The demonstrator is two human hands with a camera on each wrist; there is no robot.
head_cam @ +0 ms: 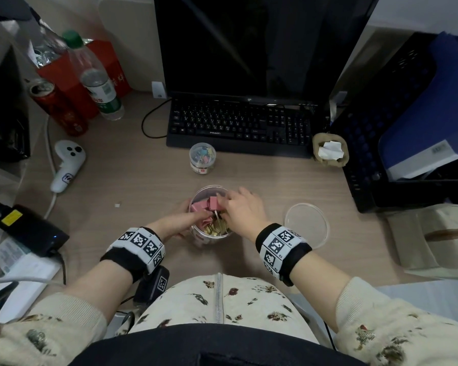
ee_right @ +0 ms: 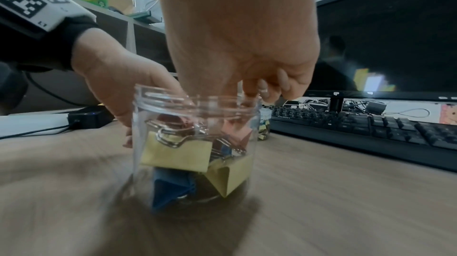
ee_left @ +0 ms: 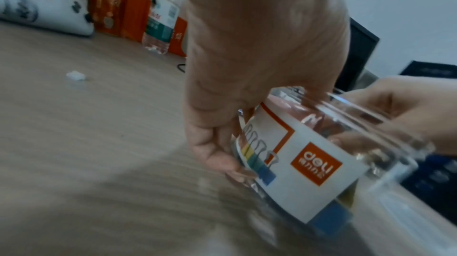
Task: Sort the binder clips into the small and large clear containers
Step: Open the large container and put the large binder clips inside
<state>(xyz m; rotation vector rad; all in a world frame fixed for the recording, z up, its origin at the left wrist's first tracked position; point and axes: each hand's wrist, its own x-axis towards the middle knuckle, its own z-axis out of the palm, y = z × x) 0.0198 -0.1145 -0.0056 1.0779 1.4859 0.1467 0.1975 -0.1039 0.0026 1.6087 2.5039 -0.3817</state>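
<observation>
left hand (head_cam: pixel 181 225) wraps the big clear jar (ee_right: pixel 195 149) on the desk | right hand (head_cam: pixel 242 211) fingertips dip in its mouth, curled by a pink clip (head_cam: pixel 214 203), grip unclear | small jar (head_cam: pixel 202 157) near keyboard

A wooden desk (head_cam: pixel 132 178) is seen. On it are set a large clear jar (head_cam: pixel 209 235) near the front edge, a small jar (head_cam: pixel 202 157) behind it, a clear lid (head_cam: pixel 306 224) to its right, a keyboard (head_cam: pixel 239 126), a bottle (head_cam: pixel 95 77), a can (head_cam: pixel 57 107) and a white controller (head_cam: pixel 66 165).
</observation>
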